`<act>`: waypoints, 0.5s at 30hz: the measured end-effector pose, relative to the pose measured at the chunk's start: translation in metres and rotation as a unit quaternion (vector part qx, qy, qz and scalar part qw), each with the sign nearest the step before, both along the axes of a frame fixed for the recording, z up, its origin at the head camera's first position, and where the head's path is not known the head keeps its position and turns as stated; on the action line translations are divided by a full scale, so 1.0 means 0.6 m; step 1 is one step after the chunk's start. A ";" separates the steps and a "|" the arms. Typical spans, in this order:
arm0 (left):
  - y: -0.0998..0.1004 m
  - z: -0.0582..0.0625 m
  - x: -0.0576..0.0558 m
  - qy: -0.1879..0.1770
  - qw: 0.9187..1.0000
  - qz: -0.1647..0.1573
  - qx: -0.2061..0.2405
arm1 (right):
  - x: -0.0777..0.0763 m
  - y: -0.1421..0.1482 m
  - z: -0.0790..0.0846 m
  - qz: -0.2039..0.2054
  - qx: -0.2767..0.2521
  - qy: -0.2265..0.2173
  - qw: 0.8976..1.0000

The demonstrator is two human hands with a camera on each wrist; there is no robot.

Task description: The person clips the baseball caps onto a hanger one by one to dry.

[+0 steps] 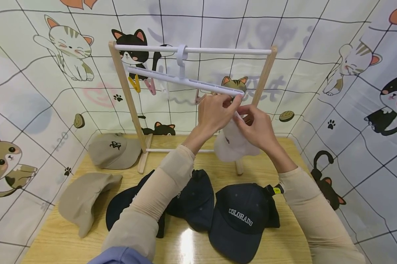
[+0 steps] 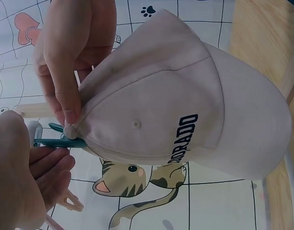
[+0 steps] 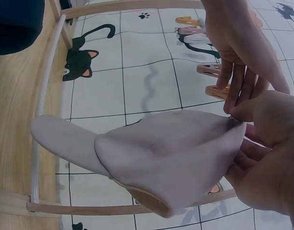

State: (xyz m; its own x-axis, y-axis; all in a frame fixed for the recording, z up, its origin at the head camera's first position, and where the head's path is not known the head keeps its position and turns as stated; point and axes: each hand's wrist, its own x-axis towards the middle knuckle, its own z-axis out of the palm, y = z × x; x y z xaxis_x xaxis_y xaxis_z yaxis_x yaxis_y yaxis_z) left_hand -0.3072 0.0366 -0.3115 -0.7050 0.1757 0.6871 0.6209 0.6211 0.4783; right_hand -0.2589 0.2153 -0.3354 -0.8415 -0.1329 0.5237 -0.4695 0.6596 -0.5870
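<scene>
A pale cap (image 1: 233, 146) with dark lettering hangs under the lower right end of the white hanger (image 1: 185, 80), brim down. My right hand (image 1: 258, 126) pinches the crown's top near its button, thumb and fingers on the fabric. Close beside it, my left hand (image 1: 216, 112) grips a teal clip (image 2: 61, 143) at the hanger's end. The clip sits right at the cap's top button; in the head view the hands mostly hide it. The right wrist view shows the cap (image 3: 171, 148) from its side, with a fold in the crown.
The hanger hooks over a white rail (image 1: 228, 51) on a wooden stand (image 1: 127, 95). Yellow (image 1: 134, 83) and pink clips (image 1: 150, 85) dangle from its left side. Two beige caps (image 1: 114, 151) lie left on the wooden table; dark caps, one a COLORADO cap (image 1: 241, 216), lie in front.
</scene>
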 end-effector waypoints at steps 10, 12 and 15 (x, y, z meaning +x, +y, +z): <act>-0.012 -0.005 0.002 -0.049 0.998 -0.013 -0.027 | 0.005 0.002 -0.003 0.024 -0.001 -0.080 0.996; -0.014 -0.006 0.002 -0.056 0.998 -0.020 -0.028 | 0.006 0.002 -0.003 0.031 0.001 -0.092 0.995; -0.018 -0.009 0.001 -0.068 0.997 -0.031 -0.026 | 0.007 0.002 -0.003 0.044 0.003 -0.103 0.994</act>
